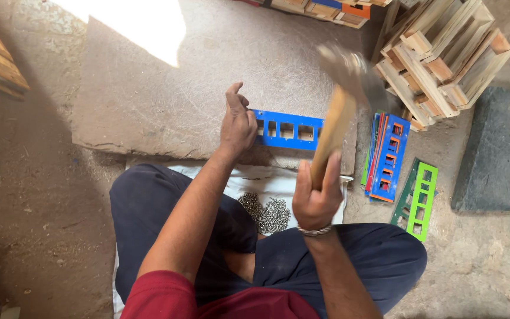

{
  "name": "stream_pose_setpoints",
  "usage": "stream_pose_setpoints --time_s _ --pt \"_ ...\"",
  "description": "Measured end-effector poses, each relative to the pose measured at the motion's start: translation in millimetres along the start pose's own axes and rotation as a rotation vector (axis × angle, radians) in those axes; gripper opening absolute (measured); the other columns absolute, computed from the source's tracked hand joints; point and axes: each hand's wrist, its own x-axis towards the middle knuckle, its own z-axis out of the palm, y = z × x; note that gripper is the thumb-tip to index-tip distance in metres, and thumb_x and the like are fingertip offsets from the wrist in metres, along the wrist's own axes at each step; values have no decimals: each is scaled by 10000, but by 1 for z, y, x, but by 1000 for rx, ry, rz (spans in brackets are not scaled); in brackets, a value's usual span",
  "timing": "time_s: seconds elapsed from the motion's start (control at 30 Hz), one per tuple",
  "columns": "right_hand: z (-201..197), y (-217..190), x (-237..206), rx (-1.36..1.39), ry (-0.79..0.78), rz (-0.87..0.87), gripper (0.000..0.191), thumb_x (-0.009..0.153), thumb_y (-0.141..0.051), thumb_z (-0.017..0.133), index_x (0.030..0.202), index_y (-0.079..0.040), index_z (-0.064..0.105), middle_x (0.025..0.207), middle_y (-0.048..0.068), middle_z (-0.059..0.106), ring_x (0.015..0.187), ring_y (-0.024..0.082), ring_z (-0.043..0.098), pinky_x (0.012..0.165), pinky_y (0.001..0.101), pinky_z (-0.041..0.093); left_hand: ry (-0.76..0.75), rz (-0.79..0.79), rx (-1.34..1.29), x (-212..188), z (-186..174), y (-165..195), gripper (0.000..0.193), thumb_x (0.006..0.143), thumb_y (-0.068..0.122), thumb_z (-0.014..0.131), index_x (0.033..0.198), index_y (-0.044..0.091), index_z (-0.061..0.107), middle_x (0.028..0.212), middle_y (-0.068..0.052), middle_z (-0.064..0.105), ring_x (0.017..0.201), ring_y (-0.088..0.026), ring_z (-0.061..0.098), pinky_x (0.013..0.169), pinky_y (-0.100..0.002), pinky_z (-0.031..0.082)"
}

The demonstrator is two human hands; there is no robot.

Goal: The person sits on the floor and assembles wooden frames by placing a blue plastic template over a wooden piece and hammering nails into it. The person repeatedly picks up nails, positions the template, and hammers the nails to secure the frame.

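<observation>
A: Stone slab (pixel 166 106), grey and flat, fills the upper middle of the head view; which object lies on it?

B: A blue slotted panel (pixel 287 130) with a row of rectangular cut-outs lies flat on the slab near its front edge. One end sits under the left hand.

A: Larger items to the right?

B: A stack of bare wooden frames (pixel 444 59) stands at upper right. A dark grey mat (pixel 500 153) lies on the ground just below it.

A: And the seated person?

B: Crossed legs in dark trousers (pixel 166 218) occupy the lower centre, resting on a white cloth (pixel 261 180) spread below the slab.

A: Coloured pieces on the ground?

B: A leaning pile of slotted panels (pixel 388 156), blue on top with orange beneath, lies right of the slab. A single green slotted panel (pixel 420 198) lies just beside that pile, further right.

A: State of the hands?

B: The left hand (pixel 237 124) presses on the blue panel's end, fingers bunched together; whether they pinch anything cannot be told. The right hand (pixel 317 195) is wrapped fully around the wooden handle of a hammer (pixel 340 100), raised above the panel, its head blurred.

A: Smallest item?

B: A heap of small metal nails (pixel 267 212) lies on the cloth between the knees.
</observation>
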Motion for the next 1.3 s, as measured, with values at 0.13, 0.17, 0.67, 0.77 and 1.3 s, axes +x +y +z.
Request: stream_pose_setpoints --time_s 0.13,0.17,0.67,0.77,1.3 --pt "16 1 0 -126 -406 135 629 1002 -79 637 1582 -65 392 1278 286 679 1143 427 713 953 450 603 -21 -12 22 3 -2 0 656 908 -5 485 1500 130 236 1076 -175 539 906 -317 627 775 -472 542" --pt "17 5 2 -153 -593 379 667 969 -96 657 1586 -101 405 1194 263 706 1054 411 726 890 454 595 -28 -12 32 4 -2 0 644 916 -7 472 1498 121 228 1079 -176 536 904 -313 631 770 -466 550" --pt "18 25 -26 -43 -551 276 711 950 -112 656 1595 -170 362 1244 266 681 1056 419 704 847 477 602 27 83 32 3 -4 5 630 903 -23 484 1479 108 263 1065 -178 536 892 -344 628 778 -476 545" --pt "14 18 -34 -67 -448 202 687 991 -126 635 1608 -201 341 1245 244 691 1067 398 716 815 470 619 17 85 -8 1 -3 6 624 912 -17 492 1485 101 276 1074 -186 539 897 -356 626 788 -478 544" --pt "-62 72 -54 166 -253 595 727 921 -70 682 1574 -8 367 1590 246 456 1481 291 449 1181 338 365 -547 458 480 14 -18 38 1075 632 475 902 1456 67 345 1295 -259 558 1249 -476 509 1097 -569 391"
